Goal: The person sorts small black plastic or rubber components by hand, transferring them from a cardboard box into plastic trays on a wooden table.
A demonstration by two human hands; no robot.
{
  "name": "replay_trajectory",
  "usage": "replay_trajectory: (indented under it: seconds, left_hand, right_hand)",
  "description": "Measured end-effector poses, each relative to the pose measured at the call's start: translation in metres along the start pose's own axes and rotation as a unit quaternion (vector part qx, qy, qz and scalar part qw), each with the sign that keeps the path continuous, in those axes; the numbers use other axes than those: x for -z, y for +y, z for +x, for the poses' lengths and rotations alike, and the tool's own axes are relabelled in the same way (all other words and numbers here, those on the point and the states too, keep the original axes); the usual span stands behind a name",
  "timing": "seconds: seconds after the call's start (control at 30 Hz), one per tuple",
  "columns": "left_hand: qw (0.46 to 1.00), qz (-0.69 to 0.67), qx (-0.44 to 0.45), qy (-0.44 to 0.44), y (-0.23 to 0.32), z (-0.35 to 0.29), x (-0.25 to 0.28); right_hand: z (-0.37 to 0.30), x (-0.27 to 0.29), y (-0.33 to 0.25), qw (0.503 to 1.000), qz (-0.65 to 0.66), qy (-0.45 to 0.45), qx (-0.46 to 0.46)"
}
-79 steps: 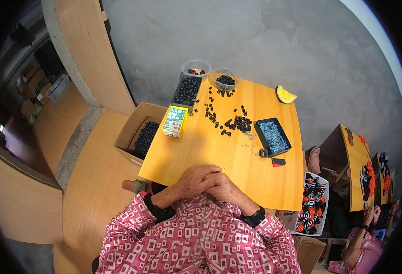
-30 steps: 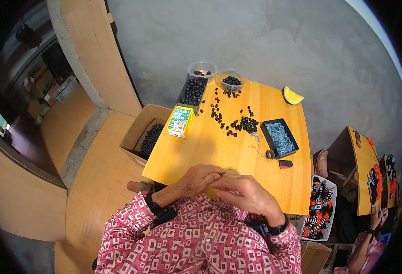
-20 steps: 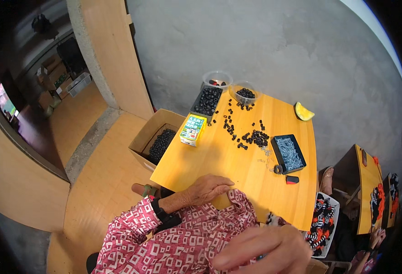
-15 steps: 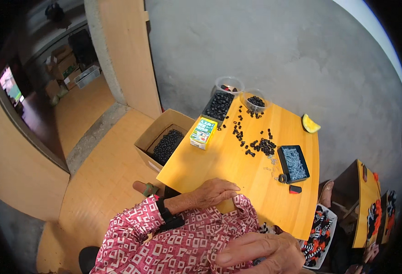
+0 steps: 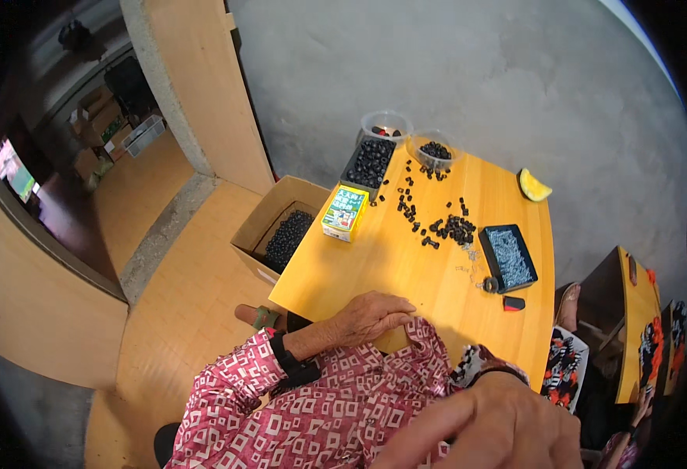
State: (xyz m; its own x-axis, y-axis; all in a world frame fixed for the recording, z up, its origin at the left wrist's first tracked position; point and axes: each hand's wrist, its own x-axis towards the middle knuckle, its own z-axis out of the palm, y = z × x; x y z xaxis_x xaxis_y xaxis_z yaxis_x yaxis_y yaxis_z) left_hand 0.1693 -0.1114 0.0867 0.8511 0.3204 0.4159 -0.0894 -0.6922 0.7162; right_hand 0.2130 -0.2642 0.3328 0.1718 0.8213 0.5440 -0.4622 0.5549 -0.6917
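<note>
My left hand (image 5: 371, 319) rests at the near edge of the yellow wooden table (image 5: 343, 277), palm down, fingers loosely stretched out and holding nothing I can see. Large and close at the lower edge is my right hand (image 5: 488, 426); its index finger reaches out to the lower left, its fingertips are cut off, and nothing shows in it. Small black parts (image 5: 456, 228) lie scattered and heaped mid-table. Beside them a black tray (image 5: 532, 277) holds many thin silvery metal pieces. A dark ring (image 5: 490, 284) and a black-and-red piece (image 5: 513, 303) lie by that tray.
At the back stand a tray of black parts (image 5: 369, 164) and two clear bowls (image 5: 386, 125). A yellow-green box (image 5: 345, 213) and a melon wedge (image 5: 534, 186) are on the table. A cardboard box (image 5: 253, 227) stands left; a white bin (image 5: 583, 367) and another table (image 5: 636, 313) are right.
My right hand has come closer and moved right, its wrist now bent into view. My left hand stays at the table edge. The whole view has shifted slightly.
</note>
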Motion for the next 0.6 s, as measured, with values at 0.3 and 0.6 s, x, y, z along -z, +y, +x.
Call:
replay_trajectory:
  seconds: [0.3,0.6]
  left_hand:
    - [1.000,-0.004,0.019,0.001,0.003,-0.003,0.004]
    - [1.000,-0.028,0.006,-0.010,0.001,-0.001,0.001]
  right_hand:
    - [-0.039,0.076,-0.003,0.953,0.154,-0.245,0.085]
    - [-0.044,0.156,-0.048,0.849,0.242,-0.449,0.142]
